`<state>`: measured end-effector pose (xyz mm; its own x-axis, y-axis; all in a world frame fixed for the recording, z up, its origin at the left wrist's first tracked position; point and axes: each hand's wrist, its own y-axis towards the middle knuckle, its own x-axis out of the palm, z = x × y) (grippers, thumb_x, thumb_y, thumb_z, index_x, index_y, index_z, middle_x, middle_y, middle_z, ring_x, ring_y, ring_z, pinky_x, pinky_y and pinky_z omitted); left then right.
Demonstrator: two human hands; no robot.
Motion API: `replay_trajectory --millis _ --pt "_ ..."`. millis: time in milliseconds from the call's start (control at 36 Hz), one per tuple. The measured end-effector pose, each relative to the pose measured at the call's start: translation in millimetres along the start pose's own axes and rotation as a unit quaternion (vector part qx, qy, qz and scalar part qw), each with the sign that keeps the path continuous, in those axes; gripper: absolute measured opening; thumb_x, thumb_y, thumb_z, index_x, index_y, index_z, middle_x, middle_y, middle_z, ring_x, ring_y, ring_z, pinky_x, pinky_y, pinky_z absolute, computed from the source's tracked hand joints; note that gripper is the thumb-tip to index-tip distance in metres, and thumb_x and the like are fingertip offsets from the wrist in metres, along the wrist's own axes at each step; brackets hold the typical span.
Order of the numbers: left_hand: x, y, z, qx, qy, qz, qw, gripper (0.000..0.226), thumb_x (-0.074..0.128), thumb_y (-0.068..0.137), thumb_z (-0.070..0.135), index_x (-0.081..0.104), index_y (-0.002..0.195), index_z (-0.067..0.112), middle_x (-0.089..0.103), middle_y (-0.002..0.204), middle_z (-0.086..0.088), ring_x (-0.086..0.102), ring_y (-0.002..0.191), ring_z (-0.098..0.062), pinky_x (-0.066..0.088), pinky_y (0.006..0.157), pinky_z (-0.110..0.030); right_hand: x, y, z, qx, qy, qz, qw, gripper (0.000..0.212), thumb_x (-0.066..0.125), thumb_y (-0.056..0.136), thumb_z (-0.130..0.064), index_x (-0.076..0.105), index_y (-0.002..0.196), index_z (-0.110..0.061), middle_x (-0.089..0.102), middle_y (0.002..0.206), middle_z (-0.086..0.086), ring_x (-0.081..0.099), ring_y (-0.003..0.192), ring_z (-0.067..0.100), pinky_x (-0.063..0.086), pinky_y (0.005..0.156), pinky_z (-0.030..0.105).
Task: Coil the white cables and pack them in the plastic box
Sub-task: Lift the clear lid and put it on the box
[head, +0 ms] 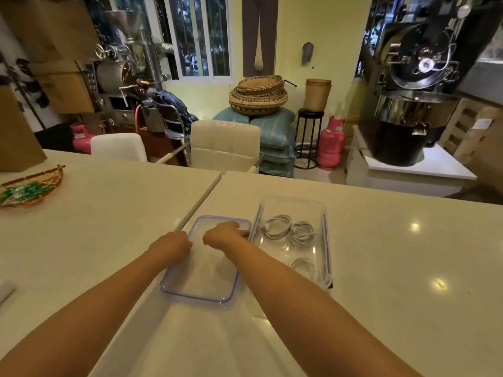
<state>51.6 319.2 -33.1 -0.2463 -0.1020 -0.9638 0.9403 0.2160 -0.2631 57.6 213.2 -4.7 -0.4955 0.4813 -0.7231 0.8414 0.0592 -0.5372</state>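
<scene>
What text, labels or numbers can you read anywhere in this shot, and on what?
None can be read.
Pink gas cylinder: a small pale label, too blurred to read.
Wooden crate at right: a white paper sheet, print too small.
Plastic box, lid and coiled cables: no markings visible.

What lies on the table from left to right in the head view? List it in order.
Woven basket with green items → left hand at the lid's left edge → clear lid with a blue rim → right hand at the lid's far right corner → plastic box holding coiled white cables.
</scene>
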Motion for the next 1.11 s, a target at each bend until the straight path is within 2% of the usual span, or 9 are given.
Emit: replay_trajectory --millis 167,333,500,639,750,861,944,1056,1111 --pt "2 5 1 -0.007 -0.009 -0.004 1.0 0.033 0.031 0.095 0.019 0.043 0.122 0.005 0.054 0.125 -0.016 0.056 0.109 -0.031 0.044 0.077 -0.032 -1 2 -2 0.031 0.053 -0.015 0.998 0.065 0.034 0.094 -0.03 0.006 0.141 0.005 0.011 0.151 0.022 0.014 0.137 0.042 0.018 0.112 0.042" --pt "1 8 6 -0.02 -0.066 0.0 0.998 0.033 0.031 0.095 0.011 0.044 0.122 -0.004 0.052 0.129 -0.02 0.052 0.116 -0.032 0.042 0.092 -0.032 -11 -1 7 -0.011 0.071 0.024 0.997 0.047 0.035 0.096 -0.019 0.025 0.136 0.003 0.026 0.145 0.017 0.024 0.134 0.036 0.018 0.115 0.041" --pt "-10 12 5 -0.045 -0.154 0.012 0.987 0.037 0.032 0.095 0.012 0.035 0.127 -0.008 0.043 0.135 -0.026 0.045 0.121 -0.038 0.039 0.093 -0.035 -8 -1 6 -0.011 0.295 0.012 0.955 0.055 0.051 0.077 -0.013 0.041 0.13 -0.001 0.041 0.138 0.019 0.041 0.126 0.034 0.039 0.105 0.044" --pt "-28 12 2 -0.054 -0.168 0.031 0.984 0.032 0.034 0.094 0.011 0.043 0.118 -0.008 0.053 0.121 -0.027 0.058 0.096 -0.038 0.048 0.077 -0.037 -22 -2 0 0.002 0.295 0.031 0.955 0.056 0.056 0.082 -0.019 0.035 0.132 -0.004 0.035 0.14 0.02 0.04 0.123 0.034 0.038 0.105 0.042" --pt "-44 16 -1 -0.05 -0.201 0.05 0.977 0.032 0.041 0.094 0.016 0.05 0.11 -0.01 0.058 0.115 -0.028 0.058 0.102 -0.04 0.049 0.085 -0.039 -46 -14 -1 -0.045 0.301 0.037 0.952 0.056 0.057 0.083 -0.02 0.035 0.132 -0.002 0.04 0.136 0.02 0.043 0.119 0.033 0.043 0.098 0.038" --pt "-67 15 6 -0.045 -0.282 0.061 0.956 0.025 0.046 0.093 0.017 0.053 0.085 -0.005 0.062 0.082 -0.023 0.063 0.082 -0.039 0.054 0.083 -0.049 -78 -36 8 -0.11 0.323 0.049 0.939 0.045 0.056 0.085 -0.012 0.042 0.125 0.001 0.048 0.128 0.018 0.046 0.116 0.03 0.04 0.082 0.03" --pt "-86 7 21 -0.029 -0.313 0.068 0.947 0.026 0.048 0.092 0.018 0.053 0.079 -0.004 0.058 0.07 -0.017 0.06 0.073 -0.036 0.053 0.073 -0.043 -102 -56 19 -0.146 0.345 0.044 0.926 0.043 0.055 0.084 -0.007 0.043 0.125 0.0 0.044 0.133 0.018 0.042 0.122 0.03 0.034 0.082 0.03" --pt "-102 -5 45 0.007 -0.306 0.074 0.949 0.027 0.051 0.091 0.02 0.057 0.088 -0.006 0.064 0.083 -0.022 0.065 0.081 -0.037 0.054 0.079 -0.043 -127 -71 41 -0.146 0.343 0.059 0.926 0.047 0.054 0.086 -0.009 0.038 0.129 -0.002 0.036 0.142 0.016 0.034 0.13 0.031 0.034 0.097 0.037" --pt "-103 -11 59 0.027 -0.299 0.069 0.951 0.024 0.052 0.09 0.02 0.057 0.089 -0.003 0.065 0.077 -0.018 0.065 0.072 -0.031 0.054 0.071 -0.039 -137 -72 57 -0.144 0.345 0.066 0.925 0.047 0.055 0.086 -0.009 0.038 0.129 -0.003 0.036 0.143 0.014 0.033 0.13 0.029 0.034 0.099 0.037"
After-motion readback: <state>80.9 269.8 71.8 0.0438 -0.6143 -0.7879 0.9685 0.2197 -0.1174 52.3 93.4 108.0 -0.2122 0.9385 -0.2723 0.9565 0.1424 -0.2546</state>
